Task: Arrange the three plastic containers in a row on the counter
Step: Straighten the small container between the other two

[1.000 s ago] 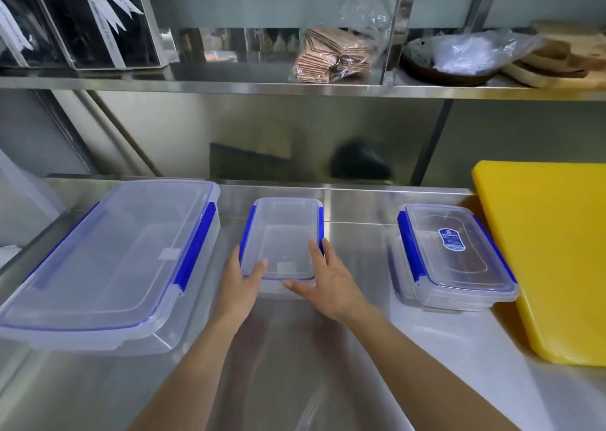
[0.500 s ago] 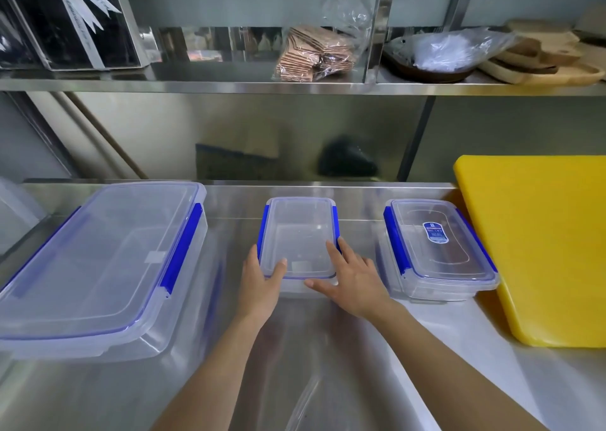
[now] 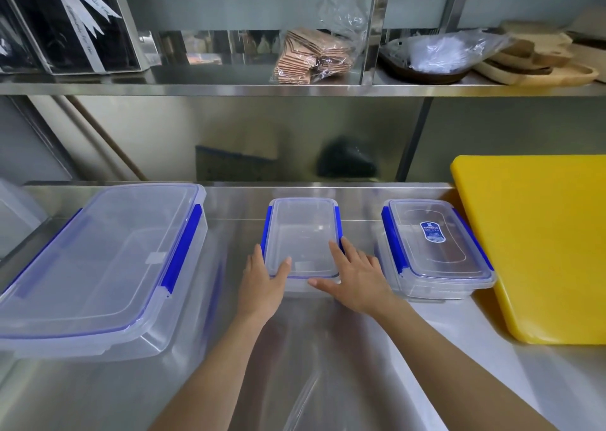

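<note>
Three clear plastic containers with blue clips stand side by side on the steel counter [image 3: 295,381]. The large container [image 3: 98,260] is at the left. The small container [image 3: 303,230] is in the middle. The medium container [image 3: 433,243], with a blue label on its lid, is at the right. My left hand [image 3: 262,283] holds the near left corner of the small container, thumb on the lid. My right hand [image 3: 357,279] grips its near right corner, fingers along the right clip.
A yellow cutting board [image 3: 537,243] lies at the right, close to the medium container. A steel shelf [image 3: 295,87] above holds a black box with ribbon, a bag of brown packets, a plastic-covered dish and wooden boards. A steel back wall closes the counter.
Both hands have pushed the small container a little to the right and back, leaving it closer to the medium container. The camera view has shifted slightly.
</note>
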`<state>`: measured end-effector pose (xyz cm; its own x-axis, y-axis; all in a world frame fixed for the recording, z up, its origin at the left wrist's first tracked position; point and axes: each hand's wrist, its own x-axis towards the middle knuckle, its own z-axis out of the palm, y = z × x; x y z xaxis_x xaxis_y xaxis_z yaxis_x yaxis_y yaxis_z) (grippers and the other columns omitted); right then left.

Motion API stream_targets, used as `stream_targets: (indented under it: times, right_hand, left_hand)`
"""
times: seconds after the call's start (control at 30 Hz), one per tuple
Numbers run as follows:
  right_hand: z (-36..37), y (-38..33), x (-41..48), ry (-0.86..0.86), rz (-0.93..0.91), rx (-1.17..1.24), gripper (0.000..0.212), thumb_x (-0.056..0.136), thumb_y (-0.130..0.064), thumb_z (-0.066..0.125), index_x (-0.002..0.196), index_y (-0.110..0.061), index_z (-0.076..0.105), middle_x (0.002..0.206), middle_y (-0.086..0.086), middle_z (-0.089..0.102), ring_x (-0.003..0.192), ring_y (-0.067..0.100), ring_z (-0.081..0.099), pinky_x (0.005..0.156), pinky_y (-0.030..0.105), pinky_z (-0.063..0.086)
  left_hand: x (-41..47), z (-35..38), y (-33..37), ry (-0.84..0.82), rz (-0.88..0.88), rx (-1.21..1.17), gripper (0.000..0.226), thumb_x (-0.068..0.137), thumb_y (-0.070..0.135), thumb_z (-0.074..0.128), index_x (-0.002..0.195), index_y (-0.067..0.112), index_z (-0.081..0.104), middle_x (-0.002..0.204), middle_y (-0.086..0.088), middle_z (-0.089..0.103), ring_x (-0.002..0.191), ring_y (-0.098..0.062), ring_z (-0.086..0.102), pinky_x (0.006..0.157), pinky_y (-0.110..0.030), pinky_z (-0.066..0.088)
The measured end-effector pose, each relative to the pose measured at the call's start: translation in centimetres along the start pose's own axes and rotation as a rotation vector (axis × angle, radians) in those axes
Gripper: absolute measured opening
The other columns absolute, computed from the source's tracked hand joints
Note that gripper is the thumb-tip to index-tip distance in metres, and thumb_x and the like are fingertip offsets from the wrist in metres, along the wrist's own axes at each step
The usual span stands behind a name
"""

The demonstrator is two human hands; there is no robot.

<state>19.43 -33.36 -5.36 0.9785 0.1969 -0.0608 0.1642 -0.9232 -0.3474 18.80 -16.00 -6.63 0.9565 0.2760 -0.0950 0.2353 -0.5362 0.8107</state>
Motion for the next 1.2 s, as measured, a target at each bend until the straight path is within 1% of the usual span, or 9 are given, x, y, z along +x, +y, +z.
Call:
stream_targets:
  times: [0.1,0.2,0.27,0.43,0.53,0.63,0.73,0.93,1.2]
  right_hand:
    - [-0.9,-1.4,-0.2,0.083,0.016,0.093,0.08,0.08,-0.07,0.035,0.142,-0.025,0.012,0.153,0.002,0.021,0.135,0.025,0.028,0.109,0.042,0.027]
    - [-1.8,-3.8,-0.1,0.157,-0.012,0.176,0.074,0.084,-0.064,0.039,0.141,-0.024,0.016,0.153,0.003,0.024,0.135,0.026,0.03,0.108,0.043,0.029]
    - [-1.9,-5.9,0.0,0.156,-0.064,0.183,0.073,0.085,-0.06,0.04,0.142,-0.021,0.017,0.153,0.004,0.023,0.136,0.025,0.028,0.11,0.04,0.025]
    - [-0.5,-12.2,0.0,0.025,-0.144,0.251,0.082,0.082,-0.064,0.043,0.145,-0.023,0.012,0.157,0.004,0.014,0.139,0.027,0.021,0.111,0.041,0.023]
    - [0.5,-16.0,0.0,-0.072,-0.224,0.306,0.085,0.08,-0.066,0.045,0.145,-0.027,0.008,0.158,0.002,0.007,0.141,0.026,0.018,0.113,0.044,0.023]
    - [1.6,-19.6,0.0,-0.196,-0.276,0.404,0.089,0.077,-0.067,0.049,0.144,-0.032,0.004,0.158,-0.002,0.001,0.141,0.028,0.019,0.112,0.049,0.027]
    - [2.7,-21.9,-0.1,-0.288,-0.313,0.393,0.095,0.074,-0.069,0.051,0.144,-0.033,-0.003,0.157,-0.005,-0.011,0.142,0.026,0.016,0.112,0.048,0.028]
    - [4.4,-23.2,-0.6,-0.322,-0.326,0.273,0.096,0.07,-0.08,0.039,0.143,-0.035,-0.006,0.157,-0.008,-0.014,0.144,0.026,0.002,0.111,0.052,0.024]
    - [4.7,-21.3,-1.3,-0.243,-0.345,0.23,0.098,0.069,-0.079,0.042,0.143,-0.037,-0.007,0.156,-0.008,-0.015,0.144,0.023,0.004,0.111,0.046,0.024]
  left_hand:
    - [0.0,-1.8,0.0,0.049,0.046,0.042,0.081,0.083,0.054,0.053,0.146,0.028,0.008,0.157,-0.001,0.019,0.14,-0.026,0.026,0.106,-0.048,0.037]
    - [0.2,-5.6,0.0,0.2,0.146,0.094,0.074,0.083,0.052,0.054,0.144,0.031,0.019,0.154,0.0,0.028,0.138,-0.026,0.031,0.104,-0.047,0.038]
    - [0.5,-9.2,-0.3,0.29,0.182,0.108,0.067,0.085,0.046,0.055,0.142,0.023,0.028,0.149,-0.005,0.036,0.135,-0.028,0.036,0.106,-0.047,0.037]
    - [1.4,-18.4,-3.1,0.461,0.146,0.316,0.058,0.088,0.031,0.057,0.136,0.004,0.038,0.142,-0.02,0.044,0.131,-0.036,0.037,0.11,-0.046,0.027]
    - [1.8,-22.9,-5.8,0.51,0.018,0.425,0.055,0.084,0.031,0.061,0.126,-0.002,0.046,0.128,-0.03,0.051,0.121,-0.044,0.044,0.103,-0.053,0.034]
    - [1.7,-26.0,-9.1,0.456,-0.181,0.465,0.067,0.082,0.045,0.059,0.131,0.003,0.041,0.135,-0.028,0.046,0.124,-0.043,0.042,0.105,-0.055,0.032]
    - [1.3,-26.7,-11.3,0.408,-0.299,0.4,0.078,0.08,0.06,0.053,0.137,0.01,0.035,0.141,-0.024,0.041,0.128,-0.042,0.038,0.108,-0.054,0.029]
    - [1.3,-27.0,-11.9,0.364,-0.323,0.366,0.082,0.074,0.074,0.042,0.135,0.018,0.037,0.137,-0.017,0.043,0.123,-0.041,0.043,0.102,-0.054,0.035]
    - [0.3,-25.3,-10.3,0.374,-0.303,0.367,0.077,0.078,0.068,0.045,0.135,0.017,0.037,0.136,-0.017,0.043,0.123,-0.04,0.042,0.102,-0.052,0.036]
